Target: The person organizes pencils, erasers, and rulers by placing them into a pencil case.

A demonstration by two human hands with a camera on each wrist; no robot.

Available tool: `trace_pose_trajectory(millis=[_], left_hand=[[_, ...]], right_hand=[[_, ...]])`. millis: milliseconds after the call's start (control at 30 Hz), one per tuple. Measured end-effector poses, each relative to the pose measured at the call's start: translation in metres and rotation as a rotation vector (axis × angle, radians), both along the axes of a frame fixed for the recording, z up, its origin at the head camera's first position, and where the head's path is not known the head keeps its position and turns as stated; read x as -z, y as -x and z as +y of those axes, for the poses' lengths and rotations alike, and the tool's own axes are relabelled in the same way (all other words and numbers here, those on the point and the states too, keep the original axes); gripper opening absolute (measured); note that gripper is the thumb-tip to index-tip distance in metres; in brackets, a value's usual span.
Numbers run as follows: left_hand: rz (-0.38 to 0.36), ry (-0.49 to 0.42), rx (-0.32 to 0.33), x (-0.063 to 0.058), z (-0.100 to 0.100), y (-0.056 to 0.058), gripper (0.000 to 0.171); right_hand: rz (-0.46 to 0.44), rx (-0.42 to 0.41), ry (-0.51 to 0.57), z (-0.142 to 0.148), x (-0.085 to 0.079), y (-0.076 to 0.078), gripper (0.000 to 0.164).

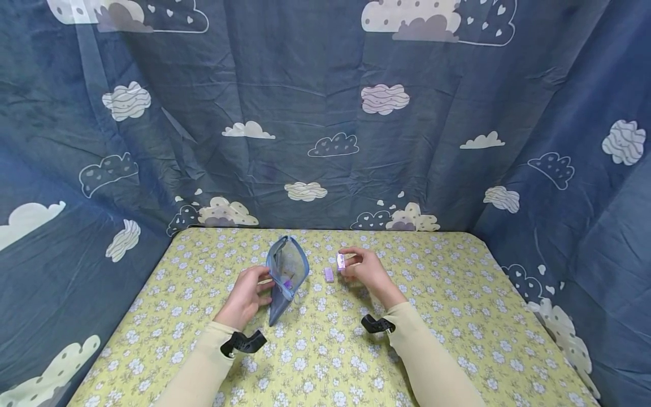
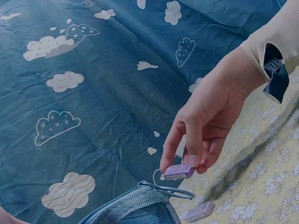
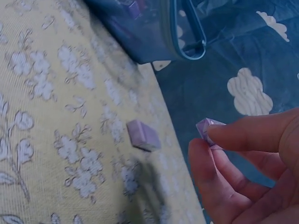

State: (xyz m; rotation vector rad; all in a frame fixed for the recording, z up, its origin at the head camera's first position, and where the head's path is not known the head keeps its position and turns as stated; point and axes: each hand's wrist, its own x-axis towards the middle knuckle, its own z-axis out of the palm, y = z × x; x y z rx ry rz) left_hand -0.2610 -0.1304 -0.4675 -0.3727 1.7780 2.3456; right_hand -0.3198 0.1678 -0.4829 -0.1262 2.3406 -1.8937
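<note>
My left hand [image 1: 246, 297] grips the left side of a blue zippered mesh pouch [image 1: 279, 305], which stands with its mouth spread wide. Inside the pouch something small and purple [image 1: 287, 284] shows; its shape is partly hidden. Between thumb and fingers, my right hand [image 1: 370, 272] pinches a small purple block [image 1: 341, 261] above the cloth, to the right of the pouch. A second purple block [image 1: 329, 275] lies on the cloth between the pouch and that hand. The right wrist view shows this lying block [image 3: 143, 136] below the held one [image 3: 209, 127].
A yellow flowered cloth [image 1: 315, 362] covers the table. Dark blue curtains [image 1: 285, 169] with cloud prints hang behind it and along both sides. A black wrist strap [image 1: 244, 342] sits on the left sleeve and another [image 1: 377, 324] on the right.
</note>
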Motion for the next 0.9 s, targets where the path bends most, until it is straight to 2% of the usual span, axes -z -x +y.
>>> trace_pose_trajectory(millis=[367,633,900], left_hand=[[0.003,0.002,0.003,0.001,0.0,0.0,0.024],[0.005,0.004,0.009,0.001,-0.001,0.0,0.024],[-0.001,0.0,0.004,0.0,-0.001,0.0,0.026]], right_hand=[[0.014,-0.007,0.029,-0.005,-0.012,-0.005,0.048],[0.04,-0.019,0.062,-0.006,-0.019,-0.006,0.049],[0.075,-0.019,0.036,-0.011,-0.028,-0.012,0.046]])
